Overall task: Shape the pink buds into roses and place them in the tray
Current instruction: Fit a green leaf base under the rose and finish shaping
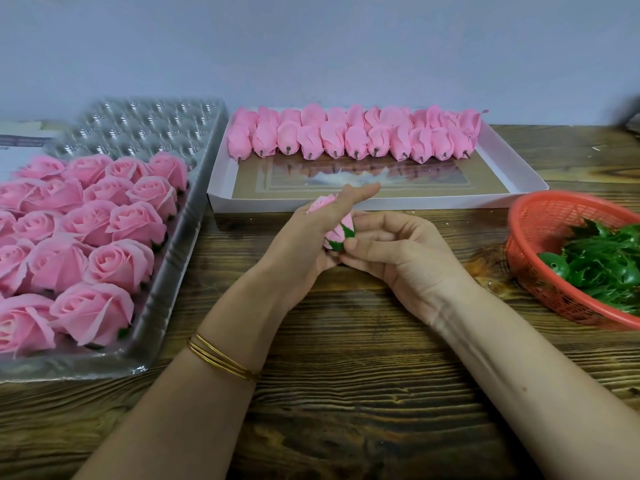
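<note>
Wood, dark and strongly grained, made up the table (346,427) under my forearms. Thin gold bangles (225,360) sat on my left wrist. Beyond them my two hands met over the middle of the table, both of them on one pink bud (323,203).

My left hand (308,247) was curled round the bud's body, with the thumb stretched out and pointing right. My right hand (394,252) pinched the bud's green base (336,244) with its fingertips, so the bud was clamped between both hands, above the table and not in the tray.

To my left lay the clear plastic tray (149,126), running from near to far. Its near and middle cups were filled with open pink roses (117,265) sitting close together in rows, while the far cups showed bare plastic.

To my right, near the table's edge, stood a red mesh basket (554,202) holding a heap of green leafy pieces (602,268) — part of it was cut off by the edge of the view.

Farther off, just past my hands, was a shallow white box (381,203). Along its far side lay unshaped pink buds (356,140) packed tightly side by side, their dark stubs pointing toward me — the near part of the box floor was uncovered.

Behind everything rose a plain pale wall (311,46).
</note>
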A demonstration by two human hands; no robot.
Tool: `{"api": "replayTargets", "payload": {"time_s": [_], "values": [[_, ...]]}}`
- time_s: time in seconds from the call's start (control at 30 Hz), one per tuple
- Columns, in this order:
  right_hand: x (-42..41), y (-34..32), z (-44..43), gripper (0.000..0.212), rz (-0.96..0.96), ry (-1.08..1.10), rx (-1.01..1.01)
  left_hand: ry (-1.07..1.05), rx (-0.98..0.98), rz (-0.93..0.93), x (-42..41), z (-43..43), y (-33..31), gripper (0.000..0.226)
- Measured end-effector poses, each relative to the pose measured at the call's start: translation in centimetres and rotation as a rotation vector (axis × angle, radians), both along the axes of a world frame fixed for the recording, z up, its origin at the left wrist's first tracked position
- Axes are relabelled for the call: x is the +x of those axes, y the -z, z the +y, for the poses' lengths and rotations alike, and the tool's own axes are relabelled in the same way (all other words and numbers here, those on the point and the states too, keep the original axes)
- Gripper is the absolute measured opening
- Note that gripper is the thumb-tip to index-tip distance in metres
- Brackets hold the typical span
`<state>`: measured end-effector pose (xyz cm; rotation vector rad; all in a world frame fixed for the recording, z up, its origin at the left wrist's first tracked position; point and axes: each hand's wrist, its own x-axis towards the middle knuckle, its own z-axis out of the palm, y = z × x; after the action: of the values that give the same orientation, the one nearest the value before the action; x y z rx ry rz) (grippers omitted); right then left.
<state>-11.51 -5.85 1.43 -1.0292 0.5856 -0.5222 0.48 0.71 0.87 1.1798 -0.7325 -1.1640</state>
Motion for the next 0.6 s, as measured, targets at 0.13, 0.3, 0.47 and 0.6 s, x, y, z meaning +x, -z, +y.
{"api": "replayTargets", "payload": {"time_s": [0.13,0.3,0.47,0.6], "values": [[-0.06,-0.22,-0.08,0.043,0.008,-0.005,-0.038,0.040,-0.020,0.002,0.30,0.03,0.08,0.030],[-0.33,-0.61,-0.41,0.043,0.026,-0.077,-0.034,0.073,-0.032,-0.021,0.45,0.16,0.22,0.032],[-0.48,-0.59,-0.78,0.039,0.008,-0.153,-0.026,0.077,-0.034,-0.049,0.17,0.17,0.04,0.033],[-0.52,-0.48,-0.80,0.044,0.022,-0.193,-0.087,0.093,-0.034,-0.054,0.21,0.35,-0.21,0.032]]}}
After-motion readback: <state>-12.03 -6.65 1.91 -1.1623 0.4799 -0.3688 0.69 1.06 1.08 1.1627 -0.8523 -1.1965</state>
